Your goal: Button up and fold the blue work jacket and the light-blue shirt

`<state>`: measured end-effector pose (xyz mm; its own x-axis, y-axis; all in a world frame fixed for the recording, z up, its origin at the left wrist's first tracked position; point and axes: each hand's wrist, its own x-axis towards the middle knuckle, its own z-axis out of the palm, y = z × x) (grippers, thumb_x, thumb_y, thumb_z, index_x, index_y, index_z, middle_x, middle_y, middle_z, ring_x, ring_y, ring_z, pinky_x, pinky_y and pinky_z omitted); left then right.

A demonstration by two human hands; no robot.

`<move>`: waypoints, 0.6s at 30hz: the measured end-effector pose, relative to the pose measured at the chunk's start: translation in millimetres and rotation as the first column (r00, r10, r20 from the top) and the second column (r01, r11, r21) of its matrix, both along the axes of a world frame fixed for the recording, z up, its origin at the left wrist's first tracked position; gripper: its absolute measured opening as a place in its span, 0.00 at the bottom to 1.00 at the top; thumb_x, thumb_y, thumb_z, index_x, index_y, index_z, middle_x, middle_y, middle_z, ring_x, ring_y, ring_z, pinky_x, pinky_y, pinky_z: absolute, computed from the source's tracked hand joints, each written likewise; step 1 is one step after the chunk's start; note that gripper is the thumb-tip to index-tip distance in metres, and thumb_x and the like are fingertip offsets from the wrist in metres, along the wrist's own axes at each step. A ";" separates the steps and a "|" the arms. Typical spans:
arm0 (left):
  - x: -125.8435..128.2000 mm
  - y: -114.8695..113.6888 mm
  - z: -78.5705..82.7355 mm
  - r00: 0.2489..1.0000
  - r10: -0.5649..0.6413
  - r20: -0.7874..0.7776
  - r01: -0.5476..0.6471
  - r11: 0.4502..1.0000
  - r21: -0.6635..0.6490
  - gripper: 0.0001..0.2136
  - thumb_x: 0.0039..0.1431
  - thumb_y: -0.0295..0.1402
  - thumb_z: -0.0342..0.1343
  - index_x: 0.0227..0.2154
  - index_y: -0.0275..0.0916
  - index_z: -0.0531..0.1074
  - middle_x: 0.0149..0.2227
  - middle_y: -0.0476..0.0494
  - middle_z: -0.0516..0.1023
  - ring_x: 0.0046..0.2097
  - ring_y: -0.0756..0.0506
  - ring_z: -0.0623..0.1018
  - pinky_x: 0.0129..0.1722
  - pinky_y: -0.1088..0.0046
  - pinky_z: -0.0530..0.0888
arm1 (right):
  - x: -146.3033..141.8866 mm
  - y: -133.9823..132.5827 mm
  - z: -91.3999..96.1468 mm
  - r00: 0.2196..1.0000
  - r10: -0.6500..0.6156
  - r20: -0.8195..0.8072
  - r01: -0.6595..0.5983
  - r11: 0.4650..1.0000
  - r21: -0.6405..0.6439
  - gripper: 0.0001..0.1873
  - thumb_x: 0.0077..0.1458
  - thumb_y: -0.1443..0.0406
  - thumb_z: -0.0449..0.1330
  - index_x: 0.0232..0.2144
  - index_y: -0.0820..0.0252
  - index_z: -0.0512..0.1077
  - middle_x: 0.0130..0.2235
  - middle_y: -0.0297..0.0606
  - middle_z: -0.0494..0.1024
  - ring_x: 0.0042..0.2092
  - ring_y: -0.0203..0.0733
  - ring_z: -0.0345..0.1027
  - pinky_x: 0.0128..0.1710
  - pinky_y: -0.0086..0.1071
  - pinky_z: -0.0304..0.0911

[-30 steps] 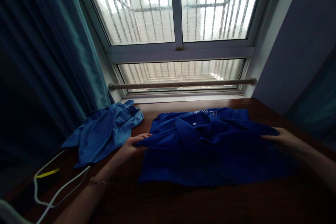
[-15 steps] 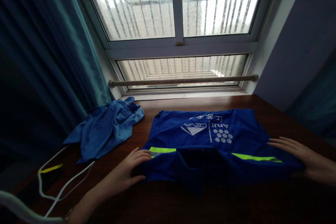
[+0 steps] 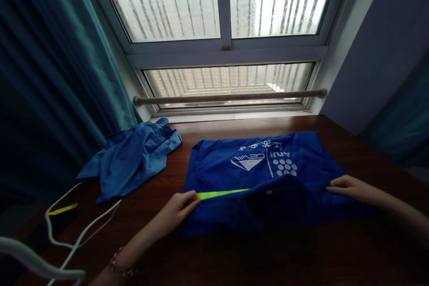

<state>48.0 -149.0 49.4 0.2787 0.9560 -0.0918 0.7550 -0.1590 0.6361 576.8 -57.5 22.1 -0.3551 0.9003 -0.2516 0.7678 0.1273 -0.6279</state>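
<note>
Where the left wrist comes in, bracelet [image 3: 120, 269]: low at the near edge, dim.
Desk [image 3: 234, 259]: dark wood, running up to the window.
Cable [image 3: 80, 237]: white, looped at the near left, apart from the cloth.
Left hand [image 3: 179, 208]: fingers together and slightly bent on the shirt's left fold edge, touching the stripe's end; I cannot tell whether they pinch cloth.
Right hand [image 3: 348, 187]: fingers stretched out and lying loose on the shirt's right side, holding nothing.
Shirt [image 3: 217, 165]: dark blue, flat on the desk's middle between the hands, its near part doubled over.
Stripe [image 3: 223, 194]: yellow-green, showing only left of the dark collar area.
Print [image 3: 264, 161]: white logo, facing up on the far half.
Progress: judging by how it lies, one fold across is made and is being pressed down; the sides are not yet turned in.
Change: a second ago the hands held the shirt bunched, collar up; half a second ago the stripe showed on both sides, and the right hand was further out.
Garment [image 3: 134, 163]: lighter blue, crumpled at the far left, apart from the shirt.
Rod [image 3: 228, 97]: across the low pane.
Curtain [image 3: 50, 76]: teal, left.
</note>
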 end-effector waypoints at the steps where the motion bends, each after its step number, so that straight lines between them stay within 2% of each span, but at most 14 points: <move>1: 2.2 -0.1 -3.2 0.999 -0.023 -0.038 0.023 0.999 -0.024 0.13 0.56 0.39 0.43 0.24 0.37 0.66 0.25 0.49 0.70 0.28 0.49 0.69 0.29 0.76 0.64 | 1.7 0.8 -1.3 0.998 0.026 0.058 -0.026 1.000 -0.002 0.21 0.44 0.49 0.55 0.15 0.61 0.65 0.18 0.32 0.67 0.23 0.37 0.61 0.23 0.28 0.56; 2: 4.3 -0.3 -4.7 0.997 -0.031 -0.073 0.029 0.999 -0.029 0.13 0.56 0.39 0.43 0.24 0.37 0.66 0.25 0.49 0.70 0.29 0.49 0.70 0.30 0.75 0.64 | 0.9 -0.1 -0.3 0.991 0.044 0.126 -0.047 0.999 0.025 0.20 0.44 0.50 0.56 0.15 0.60 0.65 0.18 0.32 0.67 0.23 0.37 0.62 0.23 0.28 0.56; 4: 9.7 -1.1 -1.9 0.992 0.019 -0.128 -0.013 0.999 0.042 0.10 0.55 0.37 0.44 0.28 0.38 0.67 0.28 0.47 0.71 0.32 0.47 0.71 0.33 0.73 0.64 | -8.7 -6.1 9.1 0.975 0.027 0.222 -0.063 0.986 0.154 0.16 0.43 0.52 0.57 0.20 0.59 0.68 0.23 0.33 0.70 0.27 0.41 0.64 0.27 0.30 0.58; 6: 19.2 -1.8 6.4 0.988 0.086 -0.131 -0.068 0.988 0.138 0.10 0.55 0.37 0.44 0.33 0.39 0.67 0.33 0.45 0.72 0.36 0.46 0.71 0.37 0.72 0.65 | -28.2 -15.8 25.1 0.978 0.033 0.204 -0.083 0.966 0.243 0.14 0.44 0.53 0.57 0.29 0.56 0.71 0.32 0.36 0.73 0.35 0.44 0.66 0.34 0.32 0.60; 7: 26.1 -1.5 11.1 0.990 0.087 -0.107 -0.070 0.985 0.155 0.10 0.54 0.37 0.46 0.36 0.40 0.67 0.35 0.45 0.72 0.38 0.45 0.71 0.38 0.71 0.65 | -40.8 -21.0 33.5 0.986 0.067 0.154 -0.103 0.964 0.243 0.15 0.46 0.53 0.57 0.34 0.55 0.70 0.37 0.36 0.73 0.38 0.45 0.66 0.37 0.33 0.60; 9: 43.5 1.4 17.9 1.000 -0.006 -0.025 0.009 0.995 0.099 0.13 0.51 0.39 0.50 0.39 0.40 0.67 0.38 0.45 0.71 0.40 0.45 0.70 0.40 0.72 0.65 | -68.5 -29.6 46.6 0.989 0.145 0.031 -0.148 0.974 0.173 0.19 0.50 0.54 0.54 0.42 0.54 0.67 0.41 0.37 0.72 0.42 0.45 0.65 0.41 0.33 0.60; 11: 62.5 9.5 19.3 0.987 -0.148 0.070 0.148 0.989 -0.006 0.18 0.46 0.41 0.55 0.40 0.41 0.67 0.39 0.46 0.71 0.40 0.46 0.70 0.39 0.73 0.65 | -94.0 -33.4 52.0 0.980 0.195 -0.046 -0.188 0.974 0.125 0.23 0.50 0.53 0.54 0.46 0.56 0.64 0.43 0.38 0.71 0.43 0.45 0.65 0.42 0.33 0.60; 13: 78.6 23.7 15.0 0.970 -0.211 0.118 0.220 0.973 -0.066 0.19 0.43 0.44 0.57 0.37 0.39 0.68 0.37 0.47 0.71 0.38 0.46 0.70 0.36 0.74 0.66 | -112.4 -30.8 50.3 0.970 0.238 -0.042 -0.230 0.963 0.142 0.24 0.48 0.52 0.55 0.45 0.57 0.64 0.41 0.39 0.72 0.41 0.46 0.65 0.40 0.34 0.61; 15: 89.4 42.2 6.8 0.968 -0.215 0.128 0.230 0.967 -0.112 0.17 0.44 0.46 0.55 0.32 0.37 0.67 0.31 0.48 0.70 0.32 0.48 0.69 0.29 0.76 0.65 | -122.5 -22.5 43.8 0.963 0.267 0.019 -0.266 0.944 0.193 0.19 0.49 0.53 0.54 0.38 0.59 0.68 0.35 0.38 0.73 0.36 0.44 0.67 0.35 0.32 0.61; 18: 97.6 66.5 -10.5 0.973 -0.191 0.126 0.208 0.968 -0.141 0.16 0.49 0.47 0.50 0.25 0.35 0.64 0.24 0.51 0.66 0.26 0.51 0.66 0.23 0.77 0.61 | -128.2 -6.5 27.1 0.974 0.207 0.089 -0.224 0.927 0.300 0.16 0.54 0.54 0.49 0.27 0.60 0.67 0.28 0.36 0.72 0.30 0.40 0.66 0.30 0.30 0.58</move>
<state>145.6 -82.6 38.9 0.4788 0.8572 -0.1898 0.6412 -0.1938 0.7425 448.5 -63.9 49.2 -0.5426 0.8400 -0.0007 0.7327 0.4729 -0.4894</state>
